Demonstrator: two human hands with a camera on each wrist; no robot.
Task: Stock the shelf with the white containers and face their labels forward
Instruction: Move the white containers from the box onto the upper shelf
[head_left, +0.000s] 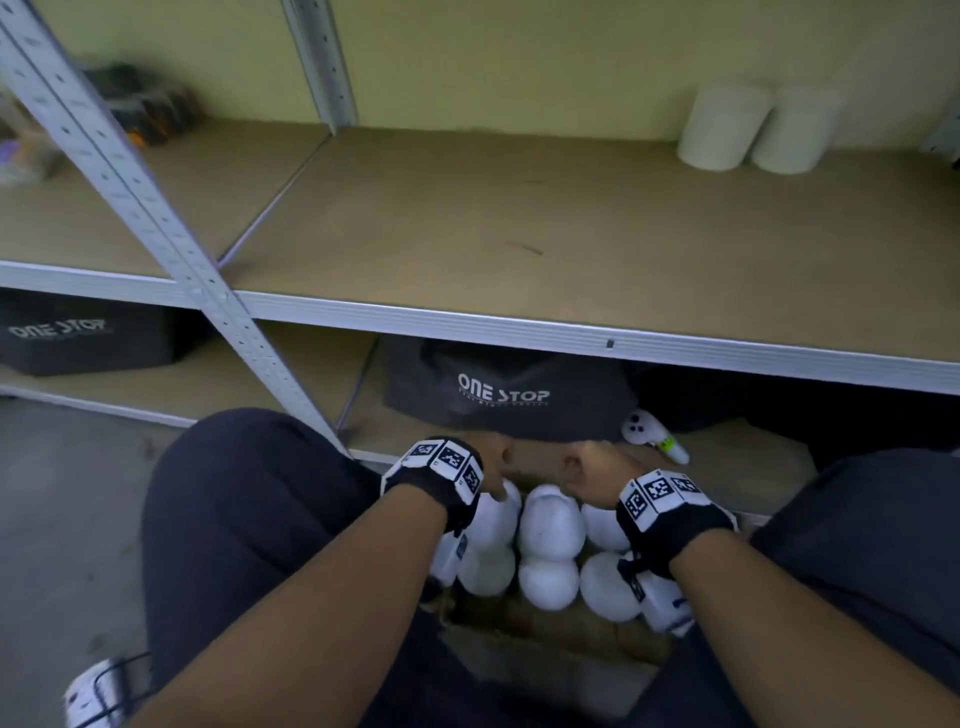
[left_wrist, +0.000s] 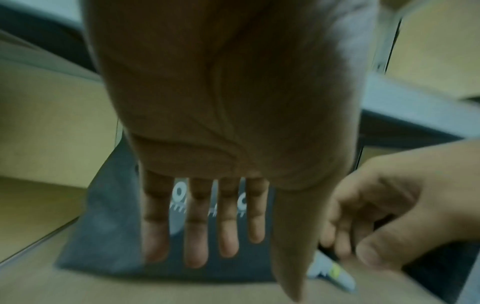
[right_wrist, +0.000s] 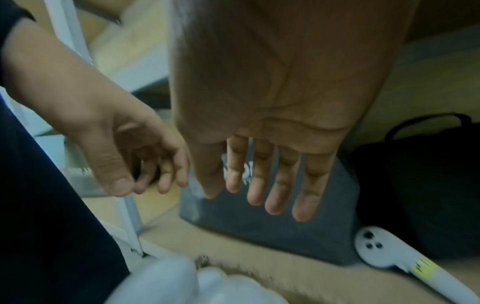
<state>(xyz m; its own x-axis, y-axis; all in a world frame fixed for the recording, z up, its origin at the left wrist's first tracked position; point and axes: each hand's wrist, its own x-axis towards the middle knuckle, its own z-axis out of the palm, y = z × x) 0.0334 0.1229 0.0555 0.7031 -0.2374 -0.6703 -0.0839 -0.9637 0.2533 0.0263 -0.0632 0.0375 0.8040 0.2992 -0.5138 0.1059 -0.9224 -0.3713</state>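
We see both hands low over a cardboard box (head_left: 550, 649) on the floor, between the person's knees. The box is full of white containers (head_left: 550, 525), packed side by side with their round tops up.

The left hand (head_left: 485, 470) holds nothing. In the left wrist view its fingers (left_wrist: 197, 242) are straight and a little apart. In the head view its thumb looks like it touches the top of one container, but we cannot tell for sure.

The right hand (head_left: 592, 475) holds nothing too. In the right wrist view its fingers (right_wrist: 279, 185) are straight and spread, above the containers.

Two more white containers (head_left: 724, 124) stand upright on the shelf (head_left: 519, 228), far back on the right, touching each other. They are too blurry for us to see a label.

Under the shelf, behind the box, there is a dark bag (head_left: 509, 395) with the words ONE STOP. A white controller (head_left: 654, 434) lies just beside it on the right. Another dark ONE STOP bag (head_left: 78, 338) sits far to the left.
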